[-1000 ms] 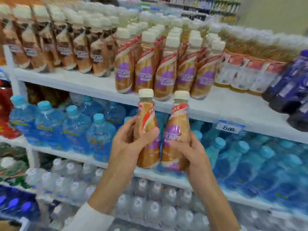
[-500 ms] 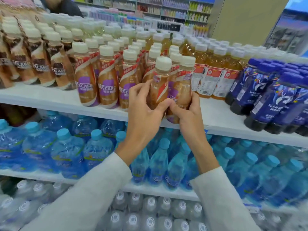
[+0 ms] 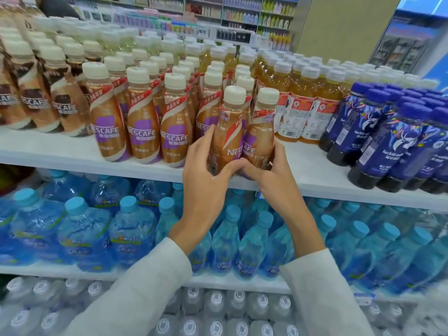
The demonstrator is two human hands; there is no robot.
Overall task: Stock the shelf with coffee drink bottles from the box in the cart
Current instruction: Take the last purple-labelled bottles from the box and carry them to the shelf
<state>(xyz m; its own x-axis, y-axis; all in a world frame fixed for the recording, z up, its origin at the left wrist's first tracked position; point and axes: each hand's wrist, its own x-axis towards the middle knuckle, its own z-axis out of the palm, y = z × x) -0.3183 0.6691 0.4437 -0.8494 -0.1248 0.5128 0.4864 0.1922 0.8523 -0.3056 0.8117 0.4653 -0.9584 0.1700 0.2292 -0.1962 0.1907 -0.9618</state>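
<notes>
Two tan coffee drink bottles with cream caps stand side by side at the front edge of the white top shelf (image 3: pixel 72 156). My left hand (image 3: pixel 203 170) grips the left bottle (image 3: pixel 229 139) low on its body. My right hand (image 3: pixel 274 170) grips the right bottle (image 3: pixel 260 139) near its base. Both bottles sit upright, just right of a row of matching purple-labelled coffee bottles (image 3: pixel 143 132). The box and the cart are out of view.
Amber tea bottles (image 3: pixel 305 105) and dark blue bottles (image 3: pixel 378 141) stand to the right on the same shelf. Brown-labelled coffee bottles (image 3: pixel 36 103) fill the left. Blue-capped water bottles (image 3: pixel 131 229) line the shelf below, clear ones (image 3: pixel 218 309) the lowest.
Both hands have carried the two bottles up from in front of the water shelf to the top shelf's front edge, beside the purple-labelled row.
</notes>
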